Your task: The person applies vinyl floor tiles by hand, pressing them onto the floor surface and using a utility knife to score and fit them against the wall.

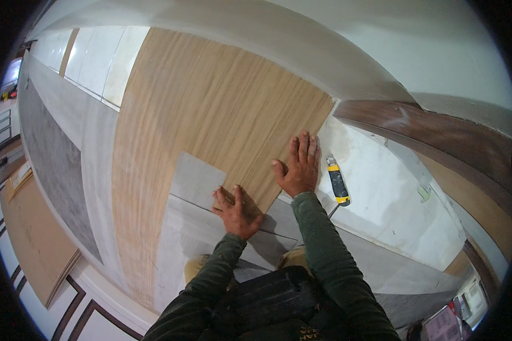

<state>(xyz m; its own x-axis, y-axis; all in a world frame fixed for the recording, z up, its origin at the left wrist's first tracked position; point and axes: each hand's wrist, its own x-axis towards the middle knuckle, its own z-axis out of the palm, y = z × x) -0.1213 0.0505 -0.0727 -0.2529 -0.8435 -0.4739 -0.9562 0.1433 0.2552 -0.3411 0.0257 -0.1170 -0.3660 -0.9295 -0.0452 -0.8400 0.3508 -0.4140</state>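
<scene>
Light wood-grain flooring [210,96] covers the floor ahead of me, running up to the far wall. My right hand [300,166] lies flat on its right edge, fingers stretched forward and thumb out to the side. Lower and to the left, my left hand [237,213] rests with spread fingers at the near edge of the wood-grain surface, beside a grey rectangular piece [196,179]. Neither hand grips anything. A yellow-and-black utility knife [338,182] lies just right of my right hand on the white floor [387,193].
A dark wooden door frame or threshold [426,122] curves along the right. Grey sheets [205,227] lie under and around my knees. Stacked brown boards [37,238] lie at the far left. White tiles [94,59] show at the upper left, and a pale wall [347,45] bounds the far side.
</scene>
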